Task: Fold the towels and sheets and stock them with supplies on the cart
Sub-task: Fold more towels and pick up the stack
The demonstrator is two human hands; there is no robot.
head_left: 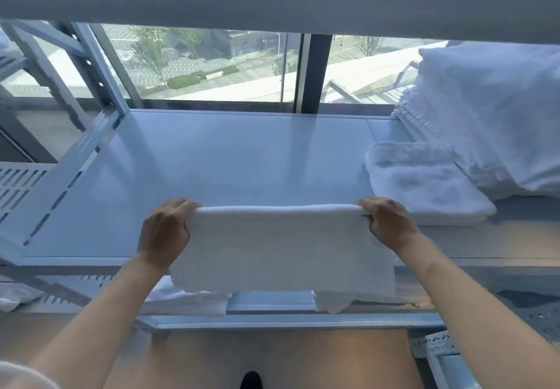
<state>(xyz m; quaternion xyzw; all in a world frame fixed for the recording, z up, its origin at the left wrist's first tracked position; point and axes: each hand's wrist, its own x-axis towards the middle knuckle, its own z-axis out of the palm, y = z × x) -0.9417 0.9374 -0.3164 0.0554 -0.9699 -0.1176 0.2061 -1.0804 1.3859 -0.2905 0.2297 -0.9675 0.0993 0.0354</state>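
Both hands, L (pixel 165 231) & R (pixel 389 225), pinch white towel (pixel 281 252) top corners, hanging over shelf (pixel 230 161) front.

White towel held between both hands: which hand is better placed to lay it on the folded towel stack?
Probably the right hand: it grips the white towel end nearest the folded white towel stack.

Two bare forearms, pale fuzzy sleeve edge (pixel 21 373) at left elbow, no rings or watch visible, dark shoe tip (pixel 251 380) below
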